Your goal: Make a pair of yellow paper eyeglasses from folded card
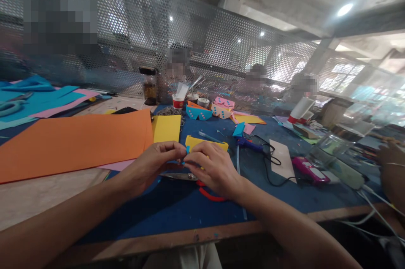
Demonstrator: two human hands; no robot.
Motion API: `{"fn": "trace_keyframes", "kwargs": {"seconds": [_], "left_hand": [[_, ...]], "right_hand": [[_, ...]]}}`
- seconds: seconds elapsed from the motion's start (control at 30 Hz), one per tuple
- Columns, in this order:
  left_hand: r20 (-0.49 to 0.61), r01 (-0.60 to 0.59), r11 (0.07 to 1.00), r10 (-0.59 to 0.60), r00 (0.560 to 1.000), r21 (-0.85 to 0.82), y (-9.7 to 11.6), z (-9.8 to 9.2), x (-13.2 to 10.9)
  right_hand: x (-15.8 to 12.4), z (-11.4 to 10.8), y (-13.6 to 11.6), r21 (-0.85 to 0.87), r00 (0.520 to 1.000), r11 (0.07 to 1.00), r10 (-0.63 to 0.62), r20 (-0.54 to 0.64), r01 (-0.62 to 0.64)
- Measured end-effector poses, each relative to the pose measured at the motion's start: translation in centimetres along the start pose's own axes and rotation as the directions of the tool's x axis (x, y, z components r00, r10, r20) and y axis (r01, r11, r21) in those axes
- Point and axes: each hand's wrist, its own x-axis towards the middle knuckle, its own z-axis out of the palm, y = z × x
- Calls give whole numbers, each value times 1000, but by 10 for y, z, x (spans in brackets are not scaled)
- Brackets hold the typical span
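My left hand and my right hand meet over the blue mat, fingers closed in pinches. A small blue piece of paper shows between their fingertips, partly hidden by them. Just behind my right hand lies a folded yellow paper piece, half covered by the knuckles. Under the hands rest scissors with red handles, the blades pointing left and the handles partly beneath my right hand.
Orange sheets and a yellow sheet lie left. A blue glue gun with a black cord is right, near a magenta box and a clear jar. Behind stand paper masks and a paper cup. Someone's arm is far right.
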Motion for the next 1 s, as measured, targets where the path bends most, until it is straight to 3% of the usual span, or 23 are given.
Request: {"fn": "trace_keyframes", "kwargs": {"seconds": [0.3,0.53,1.0], "left_hand": [[-24,13,1000,-13,1000,-10,1,5,0],[-29,4,1000,-3,1000,18,5,7,-3],[-24,-74,995,76,997,70,4,4,-4]], "right_hand": [[1,0,0,3,1000,1000,-7,-10,7],[2,-1,-3,155,994,982,109,-4,-107],[6,5,-4,526,926,783,376,27,-333]]}}
